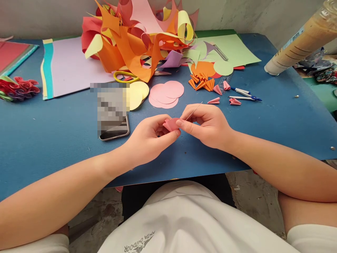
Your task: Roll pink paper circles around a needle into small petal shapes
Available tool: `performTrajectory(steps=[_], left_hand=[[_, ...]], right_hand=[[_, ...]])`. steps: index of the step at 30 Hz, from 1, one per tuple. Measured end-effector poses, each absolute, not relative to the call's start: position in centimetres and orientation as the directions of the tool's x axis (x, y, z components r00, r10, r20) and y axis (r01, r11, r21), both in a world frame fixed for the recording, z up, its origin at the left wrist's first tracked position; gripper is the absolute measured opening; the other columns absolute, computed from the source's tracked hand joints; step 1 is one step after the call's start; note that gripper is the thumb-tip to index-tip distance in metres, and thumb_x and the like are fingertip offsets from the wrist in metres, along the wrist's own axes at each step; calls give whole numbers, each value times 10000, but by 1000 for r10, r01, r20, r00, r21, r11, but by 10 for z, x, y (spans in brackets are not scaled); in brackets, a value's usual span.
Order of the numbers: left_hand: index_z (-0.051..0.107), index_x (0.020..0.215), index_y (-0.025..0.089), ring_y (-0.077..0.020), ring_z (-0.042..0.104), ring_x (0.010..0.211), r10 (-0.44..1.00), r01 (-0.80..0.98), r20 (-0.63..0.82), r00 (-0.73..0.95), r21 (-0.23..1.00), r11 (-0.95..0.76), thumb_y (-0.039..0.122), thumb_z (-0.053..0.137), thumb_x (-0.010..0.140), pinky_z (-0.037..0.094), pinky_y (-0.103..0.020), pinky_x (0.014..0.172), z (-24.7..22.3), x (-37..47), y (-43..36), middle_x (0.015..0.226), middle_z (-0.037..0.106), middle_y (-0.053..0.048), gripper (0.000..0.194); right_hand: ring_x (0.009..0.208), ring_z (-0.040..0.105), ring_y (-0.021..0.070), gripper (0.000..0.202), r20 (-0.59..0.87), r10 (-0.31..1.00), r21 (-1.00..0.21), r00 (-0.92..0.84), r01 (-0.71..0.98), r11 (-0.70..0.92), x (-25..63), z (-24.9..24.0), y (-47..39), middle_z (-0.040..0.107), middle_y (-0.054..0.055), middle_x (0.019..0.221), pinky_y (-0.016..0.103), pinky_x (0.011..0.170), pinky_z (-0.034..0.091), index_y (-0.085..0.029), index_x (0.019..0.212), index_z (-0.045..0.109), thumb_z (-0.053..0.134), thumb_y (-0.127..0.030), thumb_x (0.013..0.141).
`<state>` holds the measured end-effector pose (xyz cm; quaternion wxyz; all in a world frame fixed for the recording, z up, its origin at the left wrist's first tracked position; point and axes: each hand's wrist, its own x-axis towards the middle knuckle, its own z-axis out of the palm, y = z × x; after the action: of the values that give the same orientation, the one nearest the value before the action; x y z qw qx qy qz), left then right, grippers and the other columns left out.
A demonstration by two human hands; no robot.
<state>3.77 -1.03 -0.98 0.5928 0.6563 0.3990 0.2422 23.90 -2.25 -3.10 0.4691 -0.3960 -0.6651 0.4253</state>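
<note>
A piece of pink paper [172,124], partly rolled and folded, is held up between both hands over the table's front part. My left hand [149,138] is closed on its left side, thumb below and fingers behind. At its right edge, my right hand [210,126] pinches the paper between thumb and fingers. A thin needle-like rod [195,110] sticks up from the right hand; its lower end is hidden. Just beyond the hands lie overlapping pink paper circles [165,95]. Several folded orange paper cones [201,81] and a folded pink piece [213,101] lie to the right.
Yellow circles [135,95] lie beside a phone [116,131] left of my hands. Behind are yellow-handled scissors [126,78] and a heap of paper scraps [126,38]. Blue-and-white pens [244,96] lie right. A tall drink cup [297,42] stands at the right edge, paper flowers [19,88] far left.
</note>
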Motion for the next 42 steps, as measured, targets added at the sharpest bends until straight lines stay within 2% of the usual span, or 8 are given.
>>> performTrajectory(steps=[8,12,18,30,42], left_hand=[[527,702,187,-94,378,610,809,237,-153,568,971,17,278,700,858,319,-231,528,-10,39,-11,646,447,46,250],[534,709,179,-86,373,608,808,235,-134,574,972,-6,262,679,872,321,-221,523,-10,39,-11,645,434,54,233],[528,705,175,-75,365,597,810,237,-103,577,971,-45,231,665,876,322,-209,513,-9,39,-11,643,410,66,226],[473,672,181,-74,369,624,794,264,-5,608,944,-197,190,640,902,356,-198,554,-8,39,-13,649,411,67,284],[501,686,178,-80,381,630,797,270,8,604,939,-214,197,630,910,372,-203,560,-8,38,-12,651,431,63,259]], right_hand=[[637,606,136,291,445,845,-829,-295,222,514,240,-31,-22,703,34,715,280,586,496,-175,778,750,790,-420,929],[636,609,129,281,486,821,-793,-300,244,559,240,-32,-21,706,31,718,265,581,500,-169,789,744,765,-395,954],[637,610,122,266,511,806,-772,-297,253,583,240,-34,-21,697,30,710,251,580,501,-156,795,742,752,-361,965],[634,596,133,296,550,766,-719,-332,277,637,242,-34,-20,686,30,688,267,587,500,-162,796,728,765,-406,958],[634,597,130,280,555,765,-718,-326,276,638,241,-33,-21,688,29,697,266,579,501,-166,798,732,765,-392,959]])
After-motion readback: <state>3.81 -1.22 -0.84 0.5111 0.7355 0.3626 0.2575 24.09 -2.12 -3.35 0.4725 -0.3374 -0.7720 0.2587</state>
